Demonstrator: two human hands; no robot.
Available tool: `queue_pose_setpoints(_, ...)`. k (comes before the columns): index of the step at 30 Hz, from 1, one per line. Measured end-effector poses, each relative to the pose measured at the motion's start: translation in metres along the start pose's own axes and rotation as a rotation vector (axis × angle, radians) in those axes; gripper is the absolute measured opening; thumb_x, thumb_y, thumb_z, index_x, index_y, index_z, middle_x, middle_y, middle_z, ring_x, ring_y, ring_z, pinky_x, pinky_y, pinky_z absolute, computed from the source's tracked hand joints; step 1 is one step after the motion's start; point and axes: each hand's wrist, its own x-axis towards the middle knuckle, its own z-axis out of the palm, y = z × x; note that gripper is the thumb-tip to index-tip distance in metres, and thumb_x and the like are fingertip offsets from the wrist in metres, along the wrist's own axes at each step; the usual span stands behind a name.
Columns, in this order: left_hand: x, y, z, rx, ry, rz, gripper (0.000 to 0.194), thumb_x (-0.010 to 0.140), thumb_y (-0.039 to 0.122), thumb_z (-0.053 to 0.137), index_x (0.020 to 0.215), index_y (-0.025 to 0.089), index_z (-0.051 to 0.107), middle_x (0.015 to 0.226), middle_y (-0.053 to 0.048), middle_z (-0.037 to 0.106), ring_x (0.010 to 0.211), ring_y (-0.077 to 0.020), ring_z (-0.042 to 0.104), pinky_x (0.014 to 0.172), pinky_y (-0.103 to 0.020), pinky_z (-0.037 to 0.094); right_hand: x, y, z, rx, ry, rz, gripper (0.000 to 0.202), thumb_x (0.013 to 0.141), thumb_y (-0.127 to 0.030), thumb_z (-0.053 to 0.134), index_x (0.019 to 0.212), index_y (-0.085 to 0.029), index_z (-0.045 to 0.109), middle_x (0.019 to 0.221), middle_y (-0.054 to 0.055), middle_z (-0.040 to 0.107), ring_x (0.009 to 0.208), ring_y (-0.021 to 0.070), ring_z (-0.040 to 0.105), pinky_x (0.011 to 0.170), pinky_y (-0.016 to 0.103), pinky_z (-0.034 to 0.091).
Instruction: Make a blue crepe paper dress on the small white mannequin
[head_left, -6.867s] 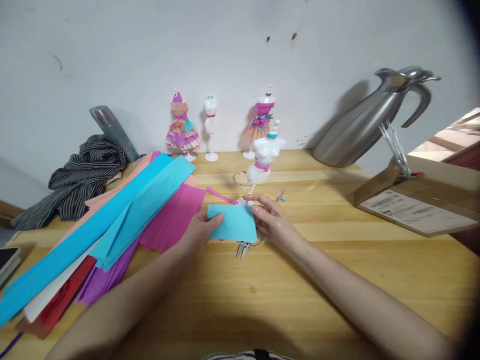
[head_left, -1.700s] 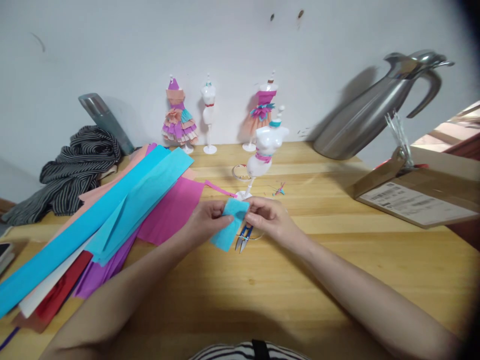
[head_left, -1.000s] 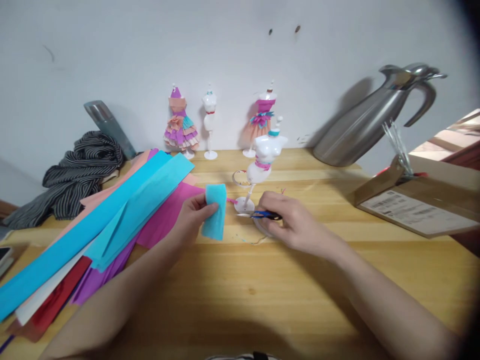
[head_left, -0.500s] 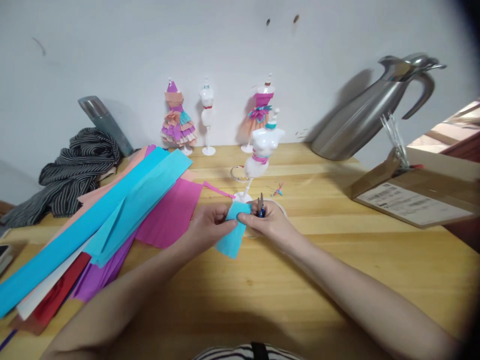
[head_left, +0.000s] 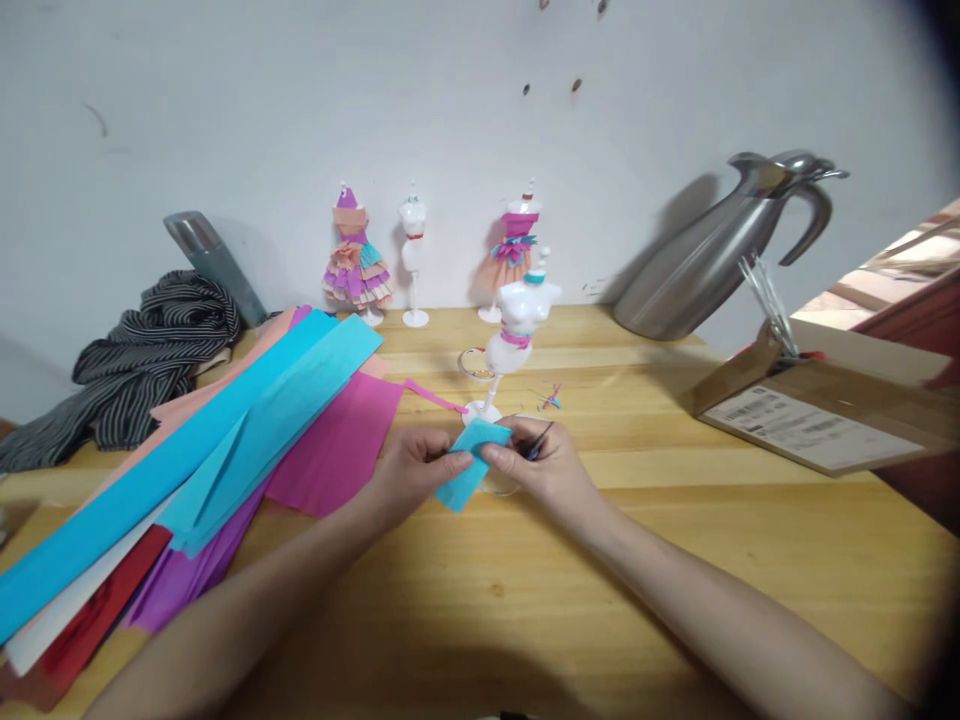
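Note:
A small light-blue piece of crepe paper (head_left: 466,482) is pinched between both hands, above the table. My left hand (head_left: 420,462) grips its left edge with thumb and fingers. At its upper right, my right hand (head_left: 541,468) holds the paper and also has a pair of small scissors (head_left: 538,442) tucked in the fingers, blades pointing up. Just beyond the hands stands a white mini dress form (head_left: 523,310) with a pink band at the waist and a teal one at the neck. A thin pink paper strip (head_left: 435,396) lies by its base.
Crepe paper sheets (head_left: 270,420) in several colours are piled at the left, by a striped cloth (head_left: 150,360) and a bottle (head_left: 214,265). More dress forms (head_left: 412,250) line the wall. A steel jug (head_left: 705,250) and a cardboard box (head_left: 817,410) stand at the right.
The blue paper has tilted more to the right at its top. The scissors in my right hand have turned from upright to slanting right. The camera view has shifted slightly.

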Motion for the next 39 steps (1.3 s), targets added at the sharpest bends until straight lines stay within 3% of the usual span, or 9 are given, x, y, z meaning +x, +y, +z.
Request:
queue_pose_setpoints(5,-0.003,0.0,0.002,0.079,0.036,0.078,0.034,0.069,0.043,0.069,0.055,0.015,0.055,0.05,0.004,0.037,0.05,-0.008,0.034,0.049,-0.022,0.026,-0.002,-0.007,-0.001,-0.002,0.014,-0.002,0.028,0.068,-0.046,0.07,0.067,-0.018,0.065,0.053,-0.003,0.049,0.05,0.0108,0.039,0.048,0.025,0.033)
queue_pose_setpoints(12,-0.004,-0.002,0.001,0.108,0.018,0.075,0.033,0.071,0.043,0.066,0.057,0.015,0.056,0.052,0.003,0.039,0.051,-0.0092,0.035,0.05,-0.023,0.027,-0.002,-0.007,-0.003,-0.035,-0.003,0.035,0.029,0.066,-0.046,0.07,0.07,-0.018,0.065,0.051,-0.005,0.042,0.049,0.0099,0.034,0.048,0.025,0.028)
queue_pose_setpoints(20,-0.006,0.001,0.002,0.118,-0.002,0.04,0.032,0.07,0.043,0.064,0.058,0.017,0.05,0.053,0.003,0.039,0.05,-0.0092,0.035,0.048,-0.023,0.027,0.001,-0.005,-0.007,-0.052,0.039,0.05,0.035,0.067,-0.049,0.069,0.058,-0.018,0.056,0.052,-0.004,0.043,0.05,0.0099,0.036,0.049,0.025,0.028)
queue_pose_setpoints(26,-0.008,0.015,0.0,0.489,-0.004,0.144,0.032,0.073,0.026,0.057,0.047,0.018,0.039,0.046,0.004,0.03,0.047,-0.0083,0.028,0.046,-0.025,0.016,0.003,-0.014,-0.019,-0.336,0.025,-0.262,0.03,0.07,-0.036,0.071,0.094,-0.018,0.069,0.072,0.002,0.057,0.062,0.0146,0.049,0.057,0.027,0.038)
queue_pose_setpoints(29,-0.01,0.018,-0.001,0.653,-0.092,0.308,0.025,0.072,0.016,0.054,0.048,0.018,0.048,0.045,0.003,0.039,0.045,-0.0089,0.029,0.048,-0.027,0.013,0.003,-0.011,-0.019,-0.508,-0.092,-0.355,0.027,0.072,-0.033,0.072,0.093,-0.018,0.07,0.082,0.006,0.062,0.066,0.0153,0.053,0.06,0.027,0.04)
queue_pose_setpoints(32,-0.011,0.017,-0.004,0.749,-0.128,0.37,0.02,0.07,0.011,0.054,0.052,0.018,0.058,0.048,0.001,0.047,0.046,-0.0097,0.032,0.049,-0.027,0.016,0.002,-0.005,-0.015,-0.586,-0.25,-0.31,0.013,0.076,-0.028,0.067,0.073,-0.016,0.069,0.066,0.002,0.059,0.059,0.0126,0.051,0.057,0.025,0.036)
queue_pose_setpoints(34,-0.009,0.015,-0.009,0.728,-0.111,0.32,0.017,0.072,0.015,0.058,0.056,0.018,0.063,0.05,0.001,0.051,0.048,-0.0105,0.038,0.05,-0.025,0.022,0.003,-0.002,-0.014,-0.562,-0.251,-0.25,0.02,0.078,-0.028,0.063,0.061,-0.016,0.064,0.058,0.0,0.054,0.055,0.0115,0.047,0.054,0.025,0.033)
queue_pose_setpoints(36,-0.005,0.013,-0.016,0.583,-0.041,0.243,0.008,0.072,0.023,0.065,0.076,0.018,0.07,0.061,0.0,0.059,0.057,-0.0126,0.048,0.055,-0.023,0.031,0.004,-0.002,-0.014,-0.452,-0.164,-0.177,0.024,0.077,-0.032,0.063,0.058,-0.017,0.063,0.056,-0.001,0.052,0.053,0.0111,0.045,0.052,0.025,0.032)
queue_pose_setpoints(39,0.003,0.006,-0.021,0.181,0.135,0.13,0.049,0.062,0.034,0.079,0.107,0.019,0.067,0.077,-0.001,0.065,0.069,-0.0152,0.057,0.062,-0.024,0.042,0.007,0.001,-0.015,-0.205,0.036,-0.065,0.027,0.072,-0.039,0.068,0.059,-0.017,0.062,0.054,-0.002,0.05,0.05,0.0108,0.042,0.05,0.026,0.032)
